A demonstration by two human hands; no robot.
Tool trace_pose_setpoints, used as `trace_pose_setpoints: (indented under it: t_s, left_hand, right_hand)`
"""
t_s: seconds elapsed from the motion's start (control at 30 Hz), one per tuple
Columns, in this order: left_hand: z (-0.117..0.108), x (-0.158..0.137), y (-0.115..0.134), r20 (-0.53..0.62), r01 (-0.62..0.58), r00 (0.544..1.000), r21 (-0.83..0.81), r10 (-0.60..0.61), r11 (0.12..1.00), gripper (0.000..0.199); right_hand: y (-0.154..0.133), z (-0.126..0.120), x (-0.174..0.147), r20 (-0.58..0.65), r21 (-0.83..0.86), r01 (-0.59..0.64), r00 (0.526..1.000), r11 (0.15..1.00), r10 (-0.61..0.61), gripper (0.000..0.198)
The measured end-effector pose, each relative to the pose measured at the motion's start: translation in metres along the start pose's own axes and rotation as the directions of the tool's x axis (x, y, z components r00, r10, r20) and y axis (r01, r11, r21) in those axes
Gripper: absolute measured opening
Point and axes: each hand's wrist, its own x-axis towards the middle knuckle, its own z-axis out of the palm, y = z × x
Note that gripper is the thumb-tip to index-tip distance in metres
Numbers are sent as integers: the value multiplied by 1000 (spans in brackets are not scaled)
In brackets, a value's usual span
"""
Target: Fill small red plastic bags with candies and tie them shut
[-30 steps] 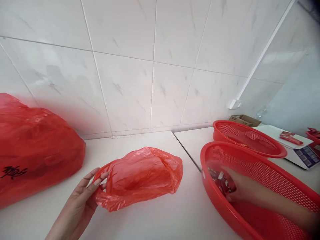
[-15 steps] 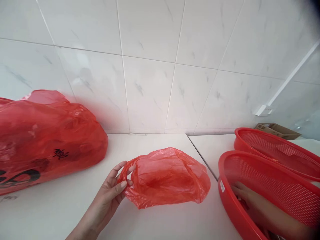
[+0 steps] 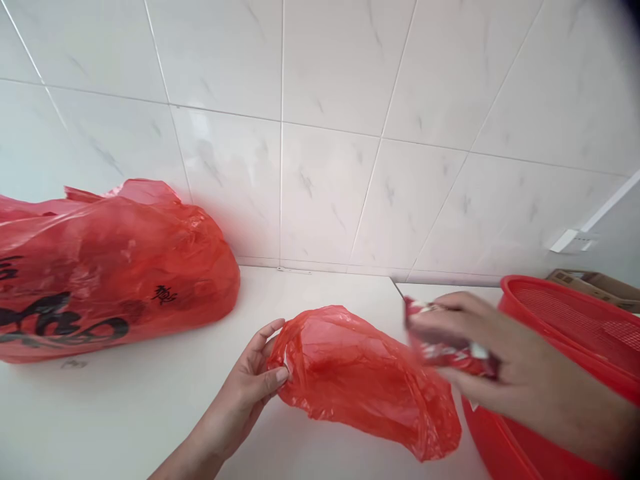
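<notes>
My left hand [image 3: 253, 383] pinches the left rim of a thin red plastic bag [image 3: 350, 373], whose mouth gapes upward over the white table. Above the bag's right edge, my right hand [image 3: 493, 353] is closed around a small red-and-white printed packet [image 3: 445, 340], blurred by motion. What is inside the packet does not show. Below my right forearm stands the near red plastic basket [image 3: 505, 440], largely covered by that arm.
A large, full red plastic bag [image 3: 125, 273] with black lettering lies at the left. Behind the near basket is another red mesh basket [image 3: 565, 313], with a cardboard box [image 3: 595, 287] beyond it. A tiled wall [image 3: 330, 187] closes off the back of the white table [image 3: 120, 413].
My right hand has come up out of the near basket with the packet and moved left to the bag. The view has shifted; my left hand still grips the bag's rim.
</notes>
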Motion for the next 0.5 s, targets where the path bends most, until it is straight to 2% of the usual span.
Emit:
trace_pose_setpoints:
  t_s: [0.07,0.13,0.23,0.3,0.37,0.43,0.5]
  left_hand:
    - [-1,-1,0,34,-4,999,-19,5,1000,70]
    - [-1,-2,-1,71,-6,997,-28,8,1000,70]
    - [-1,-2,0,78,-2,997,-31,4,1000,68]
    - [-3,-1,2,54,-11,998,-41,13,999,67]
    - [-5,1,3,32,-22,999,-49,23,999,68]
    - [-10,3,3,22,-19,1000,-46,20,999,70]
    - [-14,5,3,15,-14,1000,-39,15,999,71]
  right_hand:
    - [-29,25,16,170,49,189,966,981,-195,47]
    - [-41,53,34,236,20,347,910,938,-341,52]
    - [-41,75,57,278,-55,416,880,908,-386,52]
    - [-35,69,63,261,-97,377,903,921,-342,49]
    - [-22,52,59,183,-161,286,949,945,-256,39]
    - [0,33,43,56,-230,135,991,964,-125,30]
    - [29,18,20,-78,-280,-30,997,959,9,26]
